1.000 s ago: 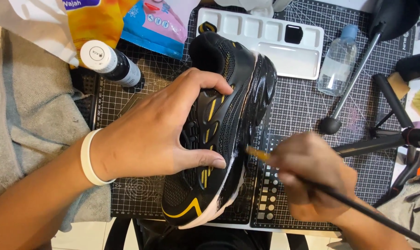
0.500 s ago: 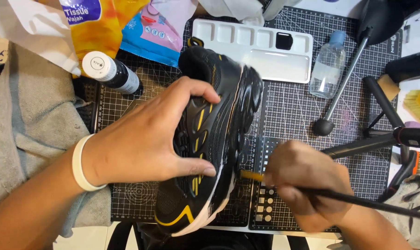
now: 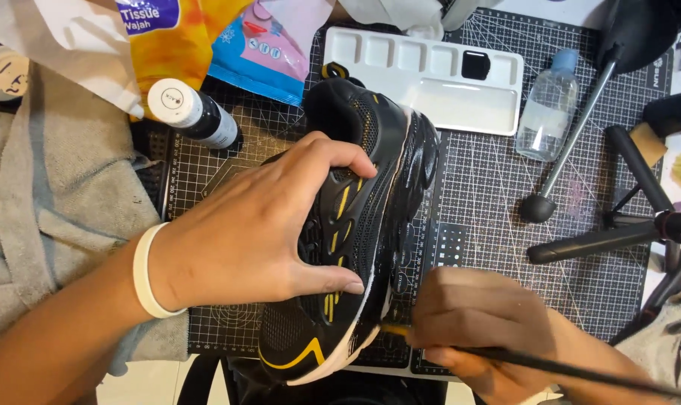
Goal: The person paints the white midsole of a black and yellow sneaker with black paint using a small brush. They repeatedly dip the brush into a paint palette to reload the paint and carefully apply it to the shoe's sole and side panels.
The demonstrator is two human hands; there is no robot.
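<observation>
Fingers of left hand (image 3: pixel 258 240) clasp black mesh sneaker with yellow accents (image 3: pixel 363 225), tilted on gridded cutting mat (image 3: pixel 490 225). Right hand (image 3: pixel 475 322) pinches thin black-handled paintbrush (image 3: pixel 550 364); bristles touch white midsole. Step: painting sole edge; next calls for steady strokes.

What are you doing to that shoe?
A person is painting a black and yellow sneaker. The left hand holds it on its side over a gridded cutting mat. The right hand holds a thin brush, its tip at the pale edge of the sole. A white paint palette and a paint bottle lie nearby.
</observation>
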